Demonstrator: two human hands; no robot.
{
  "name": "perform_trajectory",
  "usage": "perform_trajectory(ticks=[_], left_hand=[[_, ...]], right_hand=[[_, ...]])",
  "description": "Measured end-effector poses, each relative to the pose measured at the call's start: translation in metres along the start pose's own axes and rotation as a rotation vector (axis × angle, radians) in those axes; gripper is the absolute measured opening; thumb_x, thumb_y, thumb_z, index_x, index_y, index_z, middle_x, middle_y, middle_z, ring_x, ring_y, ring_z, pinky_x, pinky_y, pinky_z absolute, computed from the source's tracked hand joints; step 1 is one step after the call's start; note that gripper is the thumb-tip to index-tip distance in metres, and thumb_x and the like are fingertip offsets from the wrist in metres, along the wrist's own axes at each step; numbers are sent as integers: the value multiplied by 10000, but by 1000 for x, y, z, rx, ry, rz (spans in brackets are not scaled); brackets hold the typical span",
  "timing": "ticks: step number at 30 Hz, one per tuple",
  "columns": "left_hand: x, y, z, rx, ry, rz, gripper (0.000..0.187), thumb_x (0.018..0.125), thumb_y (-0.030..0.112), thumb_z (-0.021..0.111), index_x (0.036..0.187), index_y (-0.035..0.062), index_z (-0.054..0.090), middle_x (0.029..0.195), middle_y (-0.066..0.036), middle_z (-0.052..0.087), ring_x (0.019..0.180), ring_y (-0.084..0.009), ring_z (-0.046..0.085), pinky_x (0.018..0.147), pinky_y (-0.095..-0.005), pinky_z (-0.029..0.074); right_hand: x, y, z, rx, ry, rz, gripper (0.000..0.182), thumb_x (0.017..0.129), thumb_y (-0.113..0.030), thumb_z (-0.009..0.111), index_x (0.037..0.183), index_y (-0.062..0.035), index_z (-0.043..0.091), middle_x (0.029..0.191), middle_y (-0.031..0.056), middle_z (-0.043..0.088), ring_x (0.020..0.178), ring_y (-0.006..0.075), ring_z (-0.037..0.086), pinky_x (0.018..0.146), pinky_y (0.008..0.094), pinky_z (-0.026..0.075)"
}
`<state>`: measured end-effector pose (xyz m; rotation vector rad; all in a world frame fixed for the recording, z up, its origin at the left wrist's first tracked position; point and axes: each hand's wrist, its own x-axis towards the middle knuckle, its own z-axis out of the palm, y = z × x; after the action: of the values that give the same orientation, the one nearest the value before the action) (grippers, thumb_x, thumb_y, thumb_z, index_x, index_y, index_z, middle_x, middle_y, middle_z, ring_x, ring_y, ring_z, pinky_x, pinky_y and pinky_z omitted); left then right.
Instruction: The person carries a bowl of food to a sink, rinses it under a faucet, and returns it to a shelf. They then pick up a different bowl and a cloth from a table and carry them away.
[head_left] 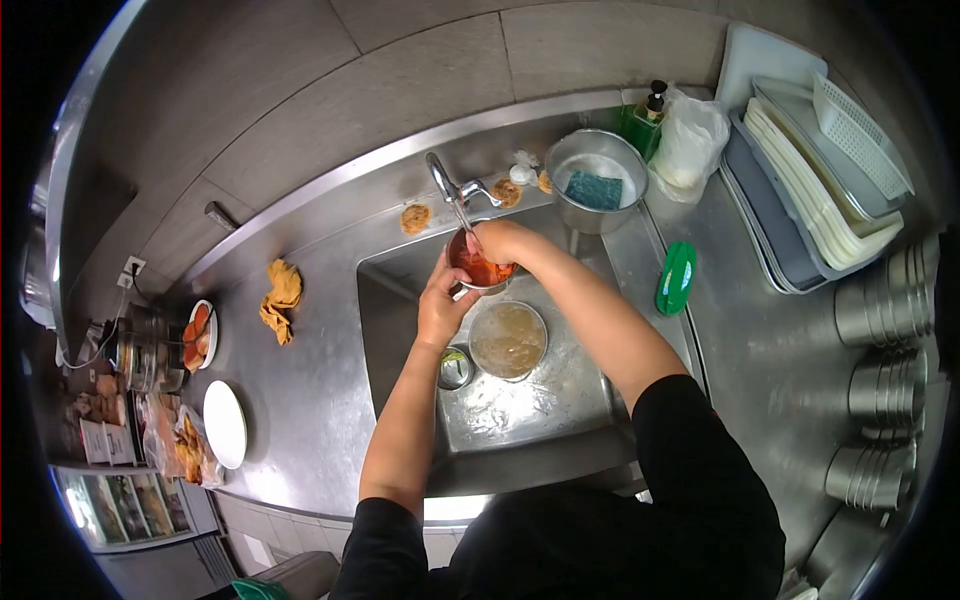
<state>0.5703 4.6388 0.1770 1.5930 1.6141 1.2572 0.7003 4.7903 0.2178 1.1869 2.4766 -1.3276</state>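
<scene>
My left hand [443,303] grips the side of a metal bowl [497,287], thumb along the near rim, and holds it tilted over the sink. Red-orange sauce or residue [478,268] coats the bowl's inside. My right hand [497,243] reaches down into the bowl with its fingers curled together; I cannot tell what is in them. Right beside that hand, water runs from the faucet [440,178]. Below the bowl, a round metal container [508,341] with cloudy brownish liquid stands in the sink [480,425]. A small tin [455,368] sits against its left side.
A steel pot [597,215] with a green scouring pad [594,190] stands at the sink's back right corner. On the left counter lie a yellow cloth [281,300] and a white plate [225,424]. A green brush [677,278] and stacked trays [790,190] are on the right.
</scene>
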Motion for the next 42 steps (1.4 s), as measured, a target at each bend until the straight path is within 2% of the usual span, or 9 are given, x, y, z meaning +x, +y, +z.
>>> perform_trajectory(ticks=[3,7,9,16,17,26,30,36,42], left_hand=[[0,2,-3,19,-10,-16,239,772,38,798,926,40,616,1554,-172,366,1336,-293,503,925,-345,563],[-1,8,-3,52,21,6,244,764,52,809,927,43,629,1541,-175,388,1289,-274,548,919,-335,561],[-2,13,-2,60,34,16,243,761,56,813,925,45,633,1535,-176,397,1263,-268,571,916,-331,561],[-8,15,6,109,3,38,264,748,89,837,918,51,640,1532,-183,401,1176,-261,632,892,-327,558],[-10,16,6,112,-2,41,271,745,93,841,918,51,636,1536,-184,394,1179,-258,630,891,-326,556],[-14,15,0,11,-54,-39,254,775,15,788,950,53,607,1551,-180,372,1344,-279,489,977,-341,522],[-13,14,0,10,11,17,240,763,17,800,909,38,610,1544,-173,385,1261,-258,570,932,-330,550],[-12,20,-5,34,26,22,232,765,32,807,919,48,634,1536,-193,388,1289,-266,550,930,-336,556],[-15,12,0,33,-15,-26,253,763,99,831,935,62,648,1529,-210,389,1316,-283,527,908,-333,557]], right_hand=[[21,20,15,-41,118,-247,248,816,-22,587,1031,-99,685,1045,156,712,973,297,684,805,401,527],[7,11,27,-159,164,-223,283,814,-65,625,1085,-116,690,1092,144,709,1027,305,677,852,408,527],[10,16,45,-569,269,-340,318,810,-126,669,1127,-132,688,1112,133,706,1063,319,665,895,418,520],[3,6,36,-458,-177,-146,390,757,-247,744,1137,-160,724,1253,100,665,1193,302,605,983,416,479],[9,14,42,-470,-126,-235,388,741,-222,759,1115,-132,707,1121,163,699,1041,338,668,863,433,526],[24,17,30,-244,174,-118,294,832,-149,617,1109,-133,715,1059,192,702,986,344,680,835,442,523],[19,8,12,-320,-108,-178,358,832,-152,612,1181,-167,692,1130,165,693,1074,327,661,885,424,521],[-6,-11,34,-683,10,-183,500,800,-209,700,1293,-189,618,1327,177,601,1213,329,592,973,410,500],[2,4,46,-613,-66,-139,519,757,-260,761,1250,-150,642,1274,191,630,1164,347,616,960,434,508]])
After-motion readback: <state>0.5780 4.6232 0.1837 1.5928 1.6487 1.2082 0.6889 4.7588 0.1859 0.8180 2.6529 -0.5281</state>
